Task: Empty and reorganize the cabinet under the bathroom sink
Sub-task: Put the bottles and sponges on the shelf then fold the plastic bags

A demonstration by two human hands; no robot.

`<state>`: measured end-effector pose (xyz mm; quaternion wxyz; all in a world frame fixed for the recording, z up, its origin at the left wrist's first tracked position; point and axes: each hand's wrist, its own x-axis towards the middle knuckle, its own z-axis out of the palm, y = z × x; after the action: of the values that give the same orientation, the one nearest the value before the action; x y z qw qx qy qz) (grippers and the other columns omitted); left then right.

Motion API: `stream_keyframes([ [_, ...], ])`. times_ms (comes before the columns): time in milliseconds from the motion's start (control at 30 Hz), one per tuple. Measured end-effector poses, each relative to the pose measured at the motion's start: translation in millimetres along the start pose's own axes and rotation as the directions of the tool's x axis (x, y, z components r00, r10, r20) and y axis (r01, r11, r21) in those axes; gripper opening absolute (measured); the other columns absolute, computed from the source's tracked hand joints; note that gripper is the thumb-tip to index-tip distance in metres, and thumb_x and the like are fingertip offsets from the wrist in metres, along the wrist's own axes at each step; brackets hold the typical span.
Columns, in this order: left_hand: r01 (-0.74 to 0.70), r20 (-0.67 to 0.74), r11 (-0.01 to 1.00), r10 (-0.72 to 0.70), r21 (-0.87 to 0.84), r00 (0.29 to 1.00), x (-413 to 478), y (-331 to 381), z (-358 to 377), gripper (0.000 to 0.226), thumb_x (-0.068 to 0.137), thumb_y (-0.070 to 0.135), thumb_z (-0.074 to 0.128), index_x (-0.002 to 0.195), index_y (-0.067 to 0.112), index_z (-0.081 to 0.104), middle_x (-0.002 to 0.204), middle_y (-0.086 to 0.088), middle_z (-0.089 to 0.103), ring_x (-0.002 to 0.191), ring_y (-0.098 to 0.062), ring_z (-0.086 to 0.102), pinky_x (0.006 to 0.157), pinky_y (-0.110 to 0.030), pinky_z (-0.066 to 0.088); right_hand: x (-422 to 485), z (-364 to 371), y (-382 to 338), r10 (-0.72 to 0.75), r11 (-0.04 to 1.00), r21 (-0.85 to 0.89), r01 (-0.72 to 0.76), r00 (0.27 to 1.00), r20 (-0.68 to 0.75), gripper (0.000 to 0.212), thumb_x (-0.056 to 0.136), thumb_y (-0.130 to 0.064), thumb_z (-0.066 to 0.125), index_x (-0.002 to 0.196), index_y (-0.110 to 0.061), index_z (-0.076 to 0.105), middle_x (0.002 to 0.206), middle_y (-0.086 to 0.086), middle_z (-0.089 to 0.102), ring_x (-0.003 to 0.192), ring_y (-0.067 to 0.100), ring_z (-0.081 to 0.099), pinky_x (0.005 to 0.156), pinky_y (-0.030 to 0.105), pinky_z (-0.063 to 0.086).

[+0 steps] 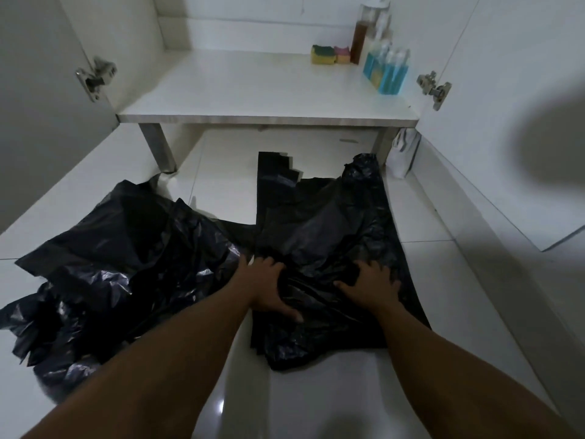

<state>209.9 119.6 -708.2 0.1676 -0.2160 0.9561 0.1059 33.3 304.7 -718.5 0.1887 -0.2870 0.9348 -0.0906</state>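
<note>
Two bare forearms reach out from us over the glossy white floor tiles (285, 400), which lie bare and open between our arms. Our left hand (269, 289) presses palm-down on the near left edge of a flattened stack of black plastic bags (329, 223), fingers (272, 264) spread and slightly curled into the film, thumb stretched toward us along the fold. Our right hand (370, 285) lies flat on the same stack, fingers splayed, pinching nothing that we can make out. Under both hands the thin, shiny plastic bunches into creases; farther out it lies smooth, its far edge cut in stepped corners.

Left of the stack, touching it at the middle, a crumpled heap of black bags (120, 267) sprawls loose and wrinkled, catching glints of light. Bare tile shows between the two piles farther out, and along the right side of the stack.

Beyond, the cabinet shelf (253, 90) stands on metal legs (158, 147), its front edge straight, most of its white surface bare. At the back right corner sit two sponges (330, 54), a tall brown bottle (359, 42) and blue-filled bottles (387, 71) close together. Both doors stand open, with hinges (95, 76) at each side. A white pack (403, 153) leans on the floor by the right leg.
</note>
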Motion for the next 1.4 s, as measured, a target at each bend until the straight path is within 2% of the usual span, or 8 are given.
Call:
stream_keyframes([
  [133, 0.041, 0.001, 0.999, -0.041, 0.020, 0.999, 10, -3, 16, 0.128, 0.060, 0.083, 0.062, 0.157, 0.024, 0.003, 0.164, -0.003, 0.007, 0.151, -0.029, 0.002, 0.112, -0.069, -0.004, 8, -5, 29, 0.054, 0.996, 0.067, -0.055, 0.998, 0.019, 0.078, 0.086, -0.069, 0.047, 0.150, -0.031, 0.027, 0.159, 0.002, 0.021, 0.144, 0.035, 0.016, 0.110, 0.063, 0.017],
  [300, -0.044, -0.232, 0.998, 0.030, -0.055, 0.972, 15, -4, 12, 0.114, 0.052, 0.093, 0.035, 0.146, 0.028, 0.036, 0.152, -0.002, 0.031, 0.143, -0.027, 0.024, 0.116, -0.061, 0.011, 15, -4, 45, -0.037, 0.995, 0.085, 0.050, 0.987, -0.154, 0.071, 0.081, -0.064, 0.058, 0.139, -0.026, 0.045, 0.146, 0.008, 0.042, 0.134, 0.030, 0.037, 0.107, 0.055, 0.034],
  [567, -0.032, -0.031, 0.999, 0.032, 0.004, 0.999, 15, 3, 29, 0.138, 0.043, 0.094, 0.058, 0.155, 0.027, 0.014, 0.161, 0.000, 0.015, 0.149, -0.022, 0.012, 0.114, -0.068, -0.002, 18, 10, 55, -0.081, 0.992, 0.092, 0.090, 0.992, -0.095, 0.079, 0.080, -0.060, 0.062, 0.144, -0.019, 0.043, 0.149, 0.011, 0.039, 0.137, 0.031, 0.037, 0.111, 0.051, 0.033],
  [733, -0.041, -0.422, 0.996, 0.003, -0.081, 0.907, 33, 12, 3, 0.094, 0.056, 0.094, 0.044, 0.124, 0.030, 0.051, 0.128, 0.002, 0.044, 0.125, -0.024, 0.038, 0.114, -0.057, 0.018, 35, -7, 27, -0.067, 0.957, 0.243, 0.157, 0.938, -0.340, 0.046, 0.088, -0.040, 0.063, 0.123, -0.011, 0.061, 0.126, 0.012, 0.055, 0.117, 0.030, 0.053, 0.096, 0.040, 0.047],
  [967, 0.050, -0.464, 0.947, -0.200, -0.316, 0.863, 100, 10, -65, 0.063, 0.078, 0.061, 0.061, 0.129, 0.026, 0.049, 0.127, -0.002, 0.049, 0.121, -0.025, 0.045, 0.103, -0.048, 0.037, 79, -21, -31, -0.131, 0.951, 0.199, 0.236, 0.892, -0.433, 0.038, 0.091, -0.041, 0.056, 0.120, -0.017, 0.059, 0.123, 0.006, 0.052, 0.120, 0.028, 0.045, 0.094, 0.044, 0.043],
  [1067, 0.235, -0.280, 0.770, -0.471, -0.594, 0.836, 140, -10, -85, 0.060, 0.082, 0.049, 0.063, 0.130, 0.017, 0.050, 0.128, -0.011, 0.054, 0.119, -0.033, 0.050, 0.100, -0.047, 0.044, 89, 7, -38, -0.100, 0.985, 0.106, 0.139, 0.947, -0.306, 0.049, 0.094, -0.056, 0.043, 0.133, -0.025, 0.048, 0.140, 0.004, 0.040, 0.134, 0.026, 0.030, 0.111, 0.060, 0.021],
  [1233, 0.319, -0.019, 0.502, -0.558, -0.804, 0.829, 189, -29, -80, 0.059, 0.074, 0.040, 0.076, 0.119, 0.006, 0.059, 0.112, -0.015, 0.064, 0.102, -0.031, 0.063, 0.086, -0.033, 0.053, 95, 46, -24, -0.137, 0.986, 0.050, 0.159, 0.943, -0.304, 0.071, 0.090, -0.071, 0.018, 0.144, -0.028, 0.035, 0.154, -0.002, 0.029, 0.145, 0.019, 0.015, 0.117, 0.061, 0.002],
  [1400, 0.287, 0.325, -0.154, -0.494, -0.946, 0.806, 214, -37, -107, 0.055, 0.076, 0.042, 0.080, 0.115, 0.005, 0.064, 0.102, -0.015, 0.069, 0.087, -0.030, 0.068, 0.075, -0.037, 0.058, 98, 51, -26, -0.125, 0.990, 0.016, 0.138, 0.936, -0.330, 0.072, 0.092, -0.071, 0.015, 0.145, -0.027, 0.034, 0.155, -0.004, 0.030, 0.147, 0.017, 0.014, 0.118, 0.057, -0.001],
])
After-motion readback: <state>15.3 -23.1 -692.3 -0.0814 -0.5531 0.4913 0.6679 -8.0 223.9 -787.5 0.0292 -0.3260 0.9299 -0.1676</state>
